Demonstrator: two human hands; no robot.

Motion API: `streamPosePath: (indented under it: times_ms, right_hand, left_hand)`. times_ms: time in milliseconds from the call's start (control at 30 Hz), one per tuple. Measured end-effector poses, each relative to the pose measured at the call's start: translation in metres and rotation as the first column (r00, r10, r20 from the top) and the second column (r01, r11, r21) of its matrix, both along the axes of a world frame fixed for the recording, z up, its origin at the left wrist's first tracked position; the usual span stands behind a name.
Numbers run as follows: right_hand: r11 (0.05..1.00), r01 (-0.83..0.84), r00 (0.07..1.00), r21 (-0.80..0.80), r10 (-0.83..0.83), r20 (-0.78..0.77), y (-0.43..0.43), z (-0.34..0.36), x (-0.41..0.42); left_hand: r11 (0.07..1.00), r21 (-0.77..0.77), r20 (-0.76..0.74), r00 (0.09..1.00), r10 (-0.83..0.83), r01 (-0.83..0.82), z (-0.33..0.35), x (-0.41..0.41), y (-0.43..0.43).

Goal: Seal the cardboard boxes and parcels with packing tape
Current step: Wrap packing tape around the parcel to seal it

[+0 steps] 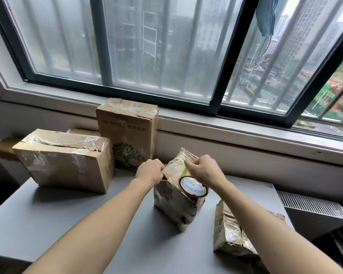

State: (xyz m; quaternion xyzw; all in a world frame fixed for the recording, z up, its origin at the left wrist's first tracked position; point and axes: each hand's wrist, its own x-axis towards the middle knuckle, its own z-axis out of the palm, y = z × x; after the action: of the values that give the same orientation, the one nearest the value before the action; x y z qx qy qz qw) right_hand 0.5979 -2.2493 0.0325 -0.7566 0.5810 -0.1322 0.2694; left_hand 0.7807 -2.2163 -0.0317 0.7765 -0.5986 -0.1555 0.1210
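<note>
Parcel [176, 206] stands upright mid-counter [87, 224], right in front of me. The cardboard is creased and soft, and the faces are skinned in glossy old tape. My guess is it's light, slick on the faces, and caves if squeezed. The best hold is the folded top edge, not the sides.

Left hand [150, 172] is at the parcel's top-left corner, fingers [159, 169] curled tight on the flap edge. Right hand [203, 171] is at the parcel's top right, fingers narrow, pinching the tape strip [186, 172]. The strip runs down to the tape roll [193, 188], which lies against the parcel's upper front face. Can't tell if the strip is stuck down yet.

Tall box [127, 131] sits behind-left of the parcel, with the flat box [65, 163] further left. Second crumpled parcel [234, 234] is near-right.
</note>
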Motion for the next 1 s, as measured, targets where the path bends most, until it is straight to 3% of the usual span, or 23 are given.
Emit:
streamPosePath:
  times_ms: [167, 267, 333, 400, 467, 600, 700, 833, 1000]
  right_hand:
    - [1.0, -0.005, 1.0, 0.012, 0.005, -0.019, -0.001, -0.002, -0.006]
    - [1.0, -0.005, 1.0, 0.016, 0.004, 0.004, 0.0, -0.004, -0.01]
    - [1.0, -0.006, 1.0, 0.02, 0.005, 0.018, 0.0, -0.004, -0.011]
    - [1.0, -0.016, 0.999, 0.017, 0.016, 0.032, 0.0, -0.005, -0.012]
    - [1.0, -0.028, 0.999, 0.005, 0.028, 0.039, 0.001, -0.005, -0.011]
    - [0.999, -0.039, 0.996, 0.008, 0.039, 0.081, 0.002, -0.006, -0.013]
    - [0.993, -0.09, 0.962, 0.081, 0.065, 0.267, 0.001, -0.012, -0.023]
    - [0.969, -0.121, 0.83, 0.214, -0.02, 0.557, 0.013, -0.026, -0.039]
    - [0.985, -0.061, 0.816, 0.158, -0.042, 0.576, 0.015, -0.01, -0.028]
  left_hand:
    - [0.899, 0.358, -0.21, 0.96, -0.184, 0.251, 0.024, 0.008, -0.007]
    - [0.842, 0.459, -0.491, 0.871, -0.024, 0.283, 0.032, 0.014, -0.007]
    - [0.86, 0.452, -0.664, 0.733, 0.147, 0.237, 0.032, 0.016, -0.008]
    - [0.87, 0.471, -0.715, 0.641, 0.279, 0.147, 0.031, 0.01, -0.008]
    - [0.865, 0.497, -0.62, 0.726, 0.298, 0.069, 0.026, 0.003, -0.009]
    - [0.922, 0.386, -0.272, 0.957, 0.105, 0.009, 0.015, -0.014, -0.005]
    - [0.95, 0.308, -0.187, 0.977, 0.106, -0.044, 0.01, -0.018, -0.001]
    - [0.962, 0.219, -0.109, 0.976, 0.191, -0.164, 0.002, -0.024, 0.003]
    - [0.974, 0.077, -0.013, 0.977, 0.214, -0.212, 0.011, -0.041, 0.009]
